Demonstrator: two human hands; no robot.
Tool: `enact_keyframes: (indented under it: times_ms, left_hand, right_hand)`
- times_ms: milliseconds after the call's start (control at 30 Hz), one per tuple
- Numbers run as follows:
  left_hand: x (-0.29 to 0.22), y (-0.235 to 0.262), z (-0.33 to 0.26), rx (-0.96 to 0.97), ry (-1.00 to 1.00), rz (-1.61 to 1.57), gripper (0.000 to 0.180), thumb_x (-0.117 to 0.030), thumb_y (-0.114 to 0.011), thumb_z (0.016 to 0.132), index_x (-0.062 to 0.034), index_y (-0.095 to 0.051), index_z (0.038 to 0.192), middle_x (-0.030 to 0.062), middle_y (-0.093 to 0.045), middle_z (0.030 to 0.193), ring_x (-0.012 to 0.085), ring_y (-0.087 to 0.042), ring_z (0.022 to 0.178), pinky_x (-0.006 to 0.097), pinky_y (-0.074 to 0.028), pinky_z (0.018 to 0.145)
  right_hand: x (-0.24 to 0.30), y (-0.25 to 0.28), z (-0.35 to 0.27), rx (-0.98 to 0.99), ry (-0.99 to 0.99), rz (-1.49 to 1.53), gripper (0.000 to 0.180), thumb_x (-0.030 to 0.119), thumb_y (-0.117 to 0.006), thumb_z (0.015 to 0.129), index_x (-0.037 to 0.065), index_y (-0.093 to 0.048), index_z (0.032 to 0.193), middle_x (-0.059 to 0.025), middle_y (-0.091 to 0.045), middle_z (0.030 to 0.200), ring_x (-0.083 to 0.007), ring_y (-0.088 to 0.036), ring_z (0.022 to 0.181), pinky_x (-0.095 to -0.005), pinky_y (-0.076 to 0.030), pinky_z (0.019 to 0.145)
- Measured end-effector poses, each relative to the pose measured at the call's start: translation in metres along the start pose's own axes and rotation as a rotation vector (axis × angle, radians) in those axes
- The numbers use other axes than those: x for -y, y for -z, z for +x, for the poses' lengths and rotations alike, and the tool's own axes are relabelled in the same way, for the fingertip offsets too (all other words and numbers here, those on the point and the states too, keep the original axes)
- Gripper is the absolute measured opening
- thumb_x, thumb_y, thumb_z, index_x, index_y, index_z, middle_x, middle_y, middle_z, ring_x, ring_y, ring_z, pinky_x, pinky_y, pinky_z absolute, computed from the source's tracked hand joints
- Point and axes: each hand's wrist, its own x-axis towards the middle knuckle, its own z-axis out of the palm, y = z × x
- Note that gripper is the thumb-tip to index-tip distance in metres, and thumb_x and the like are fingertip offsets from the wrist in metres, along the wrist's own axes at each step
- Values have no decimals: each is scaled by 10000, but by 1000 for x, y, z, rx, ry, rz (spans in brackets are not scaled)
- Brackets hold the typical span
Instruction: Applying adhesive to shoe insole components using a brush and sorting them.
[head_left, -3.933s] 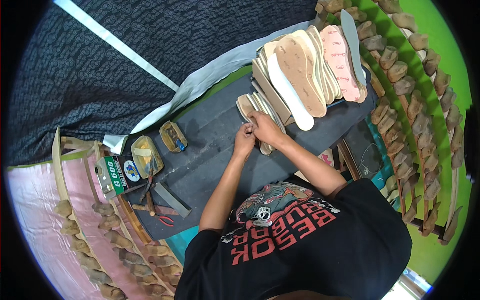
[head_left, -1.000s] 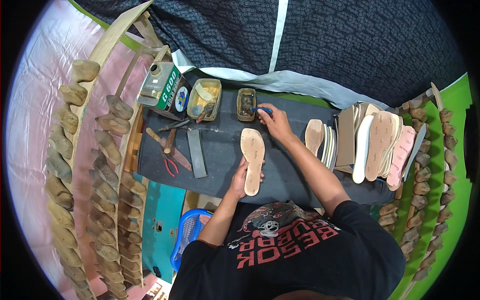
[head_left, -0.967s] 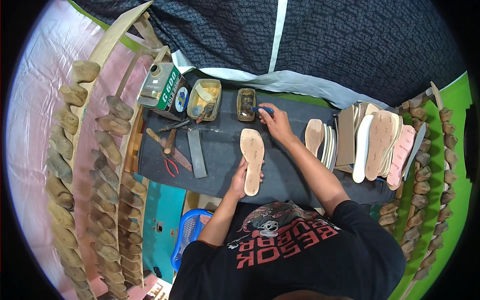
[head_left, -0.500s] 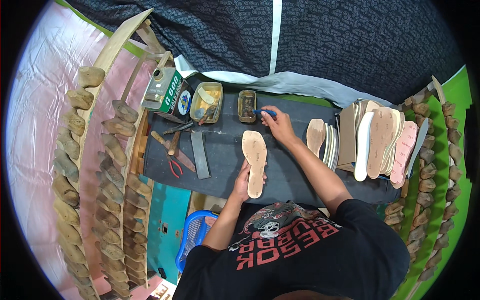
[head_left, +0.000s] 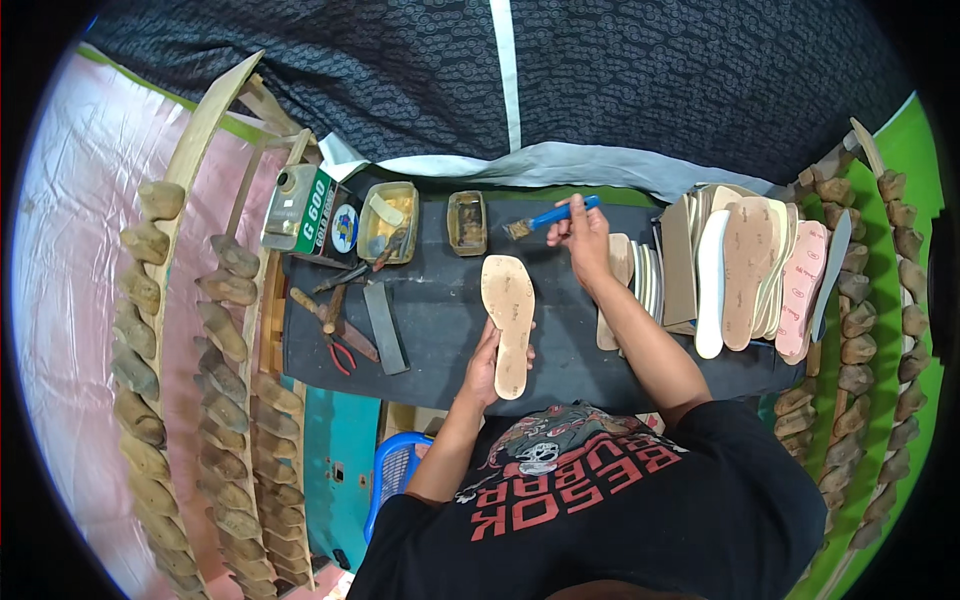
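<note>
My left hand (head_left: 483, 368) grips a tan, sole-shaped insole (head_left: 512, 325) by its edges and tilts it up above the dark table. Between the fingers of my right hand (head_left: 585, 240) is a blue-handled brush (head_left: 552, 215), its bristles pointing left in the air. Left of the bristles stands a small rectangular tub (head_left: 467, 224) with brownish residue inside. A larger yellowish tub (head_left: 390, 222) further left holds a pale flat piece and a brush-like tool. Beside my right forearm, a row of insoles (head_left: 640, 280) stands on edge.
A green and white metal can (head_left: 308, 212) stands at the back left. Red-handled pincers (head_left: 341, 358), a hammer-like tool (head_left: 334, 308) and a grey sharpening-stone-like block (head_left: 385, 328) lie left. A box (head_left: 680, 262) of insoles stands right. Racks of wooden shoe lasts (head_left: 140, 330) flank the table.
My right hand has moved right, away from the small tub, lifting the brush so its bristles now show. The left hand still holds the insole in nearly the same place.
</note>
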Motion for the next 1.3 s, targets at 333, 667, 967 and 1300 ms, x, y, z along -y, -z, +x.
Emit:
enact_keyframes:
  times_ms: [333, 667, 967, 1300]
  left_hand:
    - [-14, -40, 13, 81, 59, 65, 605, -381, -427, 1058, -166, -196, 1574, 185, -541, 1354, 249, -658, 905, 362, -582, 755]
    - [2, -69, 3, 26, 45, 144, 631, -381, -473, 1043, -177, -198, 1573, 227, -535, 1364, 277, -658, 875, 379, -589, 713]
    - [3, -62, -15, 53, 70, 190, 627, -398, -458, 1048, -148, -209, 1567, 199, -602, 1228, 265, -682, 901, 375, -595, 742]
    - [3, -71, -33, 54, 110, 197, 634, -388, -474, 1045, -152, -204, 1568, 186, -627, 1107, 287, -687, 885, 380, -598, 730]
  right_hand:
    - [77, 21, -40, 135, 253, -250, 193, 188, -614, 1017, -4, -601, 1011, -66, -656, 799, -111, -642, 685, -257, -532, 634]
    - [103, 25, -61, 431, 378, -790, 171, 154, -658, 959, 28, -614, 1066, -114, -652, 896, -232, -654, 795, -331, -505, 710]
    - [112, 47, -99, 595, 556, -887, 257, 269, -662, 954, 50, -563, 1046, -178, -677, 824, -396, -671, 775, -456, -507, 677]
    - [113, 55, -125, 542, 746, -854, 285, 161, -749, 872, 19, -580, 1053, -141, -662, 865, -345, -668, 726, -405, -520, 634]
